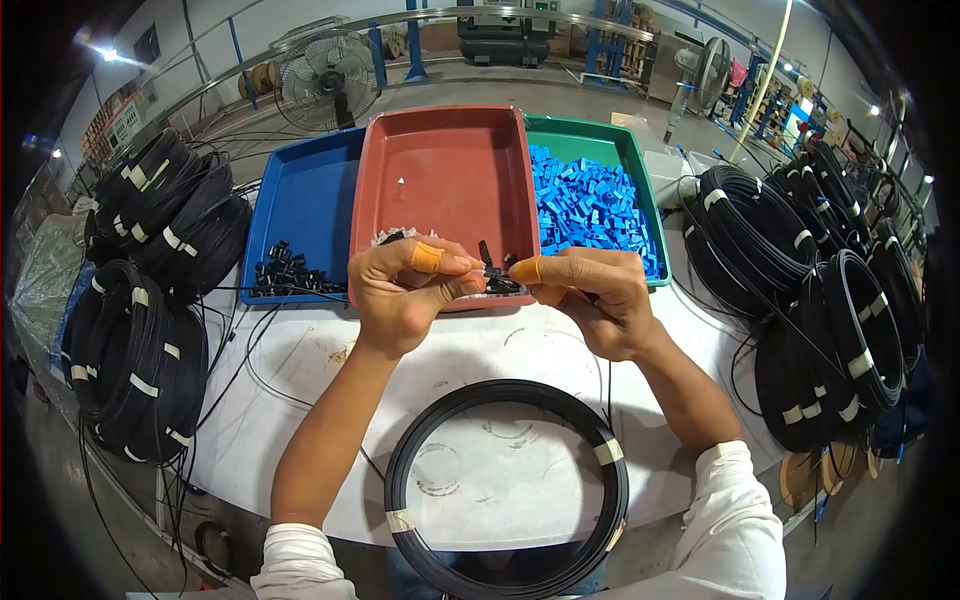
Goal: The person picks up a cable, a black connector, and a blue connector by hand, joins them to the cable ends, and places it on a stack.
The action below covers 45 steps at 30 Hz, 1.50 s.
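Both hands are raised over the near edge of the red tray (445, 170), fingertips almost meeting. My left hand (405, 290) is closed in a pinch, thumb against forefinger, with orange tape round one finger. A tiny pale piece (478, 272) shows at its fingertips, too small to name. My right hand (598, 295), also with orange tape on a finger, pinches beside it; what it grips is mostly hidden by the fingers. Small black parts (502, 284) lie in the tray just behind the fingertips. Below the hands, a taped coil of black cable (505, 390) rests on the white table.
A blue tray (305, 195) with black connector parts (290, 272) stands left, a green tray (640, 165) of blue connector pieces (595, 205) right. Bundled black cable coils are stacked at left (135, 360) and right (760, 225). A fan (328, 80) stands behind.
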Available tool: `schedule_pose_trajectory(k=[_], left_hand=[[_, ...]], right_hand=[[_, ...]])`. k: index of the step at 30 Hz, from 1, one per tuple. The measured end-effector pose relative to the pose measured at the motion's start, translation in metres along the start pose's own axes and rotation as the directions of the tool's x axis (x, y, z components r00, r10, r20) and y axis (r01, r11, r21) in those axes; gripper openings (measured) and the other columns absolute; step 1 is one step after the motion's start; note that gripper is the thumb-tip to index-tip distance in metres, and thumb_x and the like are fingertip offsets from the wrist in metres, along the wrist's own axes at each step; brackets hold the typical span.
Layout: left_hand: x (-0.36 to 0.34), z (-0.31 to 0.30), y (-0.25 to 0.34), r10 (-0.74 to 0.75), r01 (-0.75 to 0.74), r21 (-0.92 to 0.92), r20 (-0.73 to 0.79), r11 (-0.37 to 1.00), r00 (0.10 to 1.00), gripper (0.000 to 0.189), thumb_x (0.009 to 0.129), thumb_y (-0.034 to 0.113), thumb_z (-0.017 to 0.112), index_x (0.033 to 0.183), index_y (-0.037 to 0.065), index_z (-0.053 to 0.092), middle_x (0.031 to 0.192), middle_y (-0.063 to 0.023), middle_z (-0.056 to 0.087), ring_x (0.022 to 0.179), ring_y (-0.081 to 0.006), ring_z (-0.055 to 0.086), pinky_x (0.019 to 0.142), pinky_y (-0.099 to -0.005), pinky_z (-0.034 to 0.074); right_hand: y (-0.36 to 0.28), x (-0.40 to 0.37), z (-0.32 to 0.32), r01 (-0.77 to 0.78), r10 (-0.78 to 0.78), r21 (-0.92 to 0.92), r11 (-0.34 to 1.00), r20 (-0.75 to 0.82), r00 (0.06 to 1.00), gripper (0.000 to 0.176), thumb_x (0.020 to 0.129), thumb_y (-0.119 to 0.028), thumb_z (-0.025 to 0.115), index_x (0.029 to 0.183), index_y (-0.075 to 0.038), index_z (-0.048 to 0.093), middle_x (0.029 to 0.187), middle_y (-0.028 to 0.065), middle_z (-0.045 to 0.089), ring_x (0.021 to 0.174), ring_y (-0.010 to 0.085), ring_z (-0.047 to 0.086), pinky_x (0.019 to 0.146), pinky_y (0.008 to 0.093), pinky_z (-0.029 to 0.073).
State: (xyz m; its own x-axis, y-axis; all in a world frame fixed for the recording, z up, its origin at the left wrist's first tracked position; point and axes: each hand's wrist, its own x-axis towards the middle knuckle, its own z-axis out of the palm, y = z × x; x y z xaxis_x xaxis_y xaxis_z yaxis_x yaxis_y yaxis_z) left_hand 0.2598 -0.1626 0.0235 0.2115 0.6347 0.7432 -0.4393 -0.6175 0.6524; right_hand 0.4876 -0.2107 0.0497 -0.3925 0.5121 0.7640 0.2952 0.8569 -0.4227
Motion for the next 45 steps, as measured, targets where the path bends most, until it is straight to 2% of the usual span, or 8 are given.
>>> schedule_pose_trajectory(k=[12,18,23,28,36,38,42,45], left_hand=[[-0.003,0.004,-0.004,0.049,-0.053,-0.049,-0.069,0.997,0.996,0.015,0.076,-0.012,0.076,0.083,-0.001,0.07,0.087,-0.0134,0.072,0.081,-0.0195,0.073,0.074,-0.0315,0.064],[-0.002,0.006,0.004,0.068,-0.061,0.103,-0.058,0.993,0.996,0.017,0.075,-0.012,0.076,0.083,0.003,0.071,0.088,-0.0129,0.072,0.077,-0.0161,0.071,0.069,-0.027,0.06],[0.004,0.004,0.01,0.18,-0.173,0.281,0.004,0.944,0.984,0.026,0.069,-0.024,0.059,0.076,-0.001,0.07,0.084,-0.015,0.072,0.07,-0.0184,0.072,0.065,-0.0305,0.063],[0.006,0.004,0.014,0.225,-0.226,0.386,0.047,0.894,0.973,0.024,0.069,-0.024,0.059,0.073,-0.003,0.069,0.079,-0.0157,0.072,0.066,-0.0189,0.072,0.061,-0.031,0.063],[0.005,0.002,0.012,0.21,-0.219,0.425,0.068,0.879,0.975,0.021,0.069,-0.023,0.061,0.07,-0.004,0.069,0.076,-0.0152,0.072,0.065,-0.0191,0.072,0.059,-0.0306,0.062],[0.004,0.003,0.01,0.187,-0.184,0.362,0.029,0.914,0.982,0.019,0.07,-0.023,0.063,0.07,-0.004,0.068,0.077,-0.0151,0.073,0.065,-0.0195,0.072,0.059,-0.0306,0.062],[0.001,0.003,0.009,0.209,-0.216,0.404,0.062,0.889,0.976,0.017,0.071,-0.022,0.065,0.069,-0.005,0.068,0.076,-0.0153,0.072,0.066,-0.0206,0.072,0.06,-0.032,0.063],[-0.002,0.005,0.003,0.193,-0.178,0.389,0.001,0.904,0.981,0.015,0.075,-0.016,0.07,0.069,-0.003,0.07,0.078,-0.0139,0.074,0.065,-0.0193,0.073,0.06,-0.0302,0.062]], right_hand=[[-0.002,0.001,0.003,0.02,-0.02,-0.049,0.999,0.013,1.0,0.049,0.07,0.017,0.063,0.114,-0.003,0.07,0.074,0.0107,0.064,0.065,0.0243,0.063,0.058,0.0334,0.05],[0.0,0.002,0.004,0.031,-0.031,-0.044,0.999,0.013,0.999,0.046,0.072,0.017,0.063,0.114,-0.002,0.069,0.079,0.0128,0.068,0.069,0.0252,0.067,0.061,0.0341,0.053],[-0.003,0.0,0.004,0.005,-0.001,-0.086,0.996,0.056,0.998,0.044,0.073,0.016,0.065,0.114,0.0,0.067,0.086,0.0147,0.071,0.074,0.0262,0.07,0.063,0.0339,0.055],[-0.005,0.001,0.009,-0.003,0.002,-0.102,0.995,-0.009,1.0,0.038,0.077,0.015,0.064,0.112,0.0,0.063,0.089,0.0156,0.071,0.078,0.028,0.073,0.065,0.0345,0.056],[-0.008,-0.001,0.009,-0.117,0.116,-0.11,0.987,-0.022,0.993,0.024,0.081,0.01,0.068,0.099,-0.001,0.057,0.083,0.0139,0.073,0.076,0.0277,0.075,0.063,0.0324,0.056],[-0.007,-0.003,0.01,-0.116,0.114,-0.094,0.989,-0.032,0.993,0.022,0.08,0.01,0.068,0.096,-0.001,0.057,0.082,0.0138,0.072,0.075,0.0271,0.074,0.062,0.0318,0.055],[-0.003,-0.006,0.011,-0.128,0.125,-0.076,0.989,-0.04,0.991,0.022,0.078,0.01,0.071,0.088,-0.001,0.055,0.08,0.0136,0.072,0.073,0.0263,0.074,0.061,0.0301,0.055],[-0.001,-0.006,0.013,-0.131,0.129,-0.073,0.989,-0.034,0.991,0.023,0.076,0.012,0.072,0.086,0.0,0.055,0.079,0.0137,0.072,0.072,0.0267,0.074,0.061,0.0299,0.054]])
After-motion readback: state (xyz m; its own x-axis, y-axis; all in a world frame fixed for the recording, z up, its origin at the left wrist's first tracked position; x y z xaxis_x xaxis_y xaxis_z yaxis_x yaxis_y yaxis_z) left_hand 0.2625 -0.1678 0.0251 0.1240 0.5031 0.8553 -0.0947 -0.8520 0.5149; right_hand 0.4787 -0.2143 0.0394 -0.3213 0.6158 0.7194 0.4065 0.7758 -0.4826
